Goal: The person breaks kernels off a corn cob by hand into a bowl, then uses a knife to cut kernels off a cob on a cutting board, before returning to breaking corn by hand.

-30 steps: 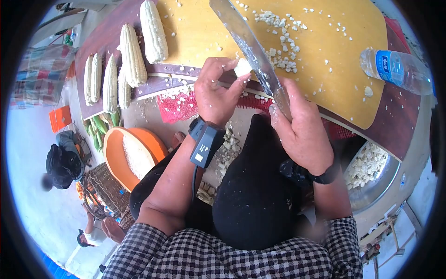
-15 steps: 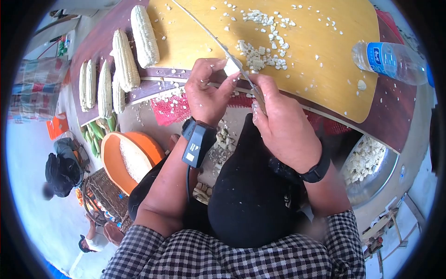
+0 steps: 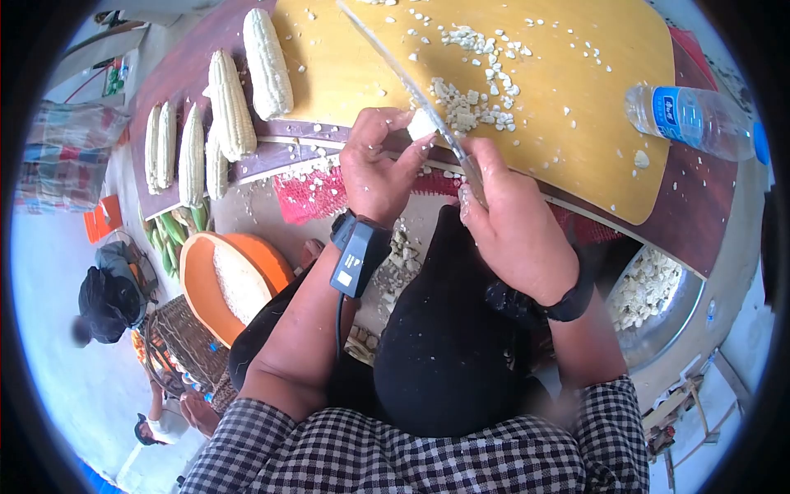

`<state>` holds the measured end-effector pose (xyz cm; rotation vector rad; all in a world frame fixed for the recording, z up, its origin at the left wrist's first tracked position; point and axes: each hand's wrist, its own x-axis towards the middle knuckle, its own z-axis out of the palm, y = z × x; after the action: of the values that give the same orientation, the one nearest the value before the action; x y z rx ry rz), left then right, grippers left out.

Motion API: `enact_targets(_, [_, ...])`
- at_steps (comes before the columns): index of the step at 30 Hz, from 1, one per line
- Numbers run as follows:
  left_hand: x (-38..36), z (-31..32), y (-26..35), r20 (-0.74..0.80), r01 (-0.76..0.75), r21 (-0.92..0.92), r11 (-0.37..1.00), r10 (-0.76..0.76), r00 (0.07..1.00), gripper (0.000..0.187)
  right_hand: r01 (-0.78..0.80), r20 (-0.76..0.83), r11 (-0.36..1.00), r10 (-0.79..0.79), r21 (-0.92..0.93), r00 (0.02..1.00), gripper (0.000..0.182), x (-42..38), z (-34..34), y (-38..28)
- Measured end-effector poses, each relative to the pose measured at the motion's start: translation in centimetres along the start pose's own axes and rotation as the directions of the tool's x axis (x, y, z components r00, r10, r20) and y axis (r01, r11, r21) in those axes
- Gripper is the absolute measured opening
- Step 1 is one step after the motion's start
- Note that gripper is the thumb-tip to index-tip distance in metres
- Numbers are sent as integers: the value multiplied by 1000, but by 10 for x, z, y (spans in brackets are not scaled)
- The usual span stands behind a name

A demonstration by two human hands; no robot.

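My left hand (image 3: 378,169) pinches a short white piece of corn cob (image 3: 421,125) between thumb and fingers, just above the near edge of a yellow board (image 3: 592,140). In my right hand (image 3: 522,222) is a long knife (image 3: 403,76), gripped by its handle, with the blade slanting up to the left. Its lower blade lies against the right side of the corn piece; the exact contact is hard to make out. Loose white kernels and chunks (image 3: 469,99) are scattered over the board beyond my hands. Several whole white corn cobs (image 3: 267,66) lie to the left.
A clear plastic bottle (image 3: 699,123) lies on its side at the right. Below the table stand an orange basin (image 3: 196,284) with white contents and a metal bowl (image 3: 679,317) of cob pieces. Red mesh (image 3: 313,198) hangs under the table edge. Other people (image 3: 111,296) are at far left.
The knife's blade has tilted steeper, its tip shifting right relative to the board. Both hands keep their holds. The whole view has shifted slightly.
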<state>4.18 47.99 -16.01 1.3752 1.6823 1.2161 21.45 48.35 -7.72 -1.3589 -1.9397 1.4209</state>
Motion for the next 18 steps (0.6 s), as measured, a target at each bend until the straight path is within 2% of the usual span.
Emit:
enact_targets(2, [1, -1, 3, -7, -14, 31, 999, 14, 1000, 28, -45, 31, 998, 44, 34, 999, 38, 4, -5, -3])
enact_targets(5, [1, 1, 4, -8, 60, -36, 998, -60, 998, 28, -84, 96, 996, 81, 29, 992, 39, 14, -5, -5])
enact_targets(8, [2, 1, 4, -4, 30, -43, 999, -30, 1000, 29, -92, 66, 995, 89, 42, 994, 38, 14, -5, -2])
enact_targets(11, [0, 2, 12, 4, 68, -136, 988, -68, 998, 29, -2, 26, 996, 5, -87, 1000, 38, 5, 1, -2])
enact_targets(14, [0, 0, 7, 5, 10, -55, 998, -10, 1000, 30, -10, 14, 1000, 10, -14, 1000, 39, -2, 1, -1])
enact_targets(18, [1, 0, 7, 6, -1, 9, 1000, 1, 1000, 30, -79, 90, 996, 83, -46, 993, 40, 14, -2, 1])
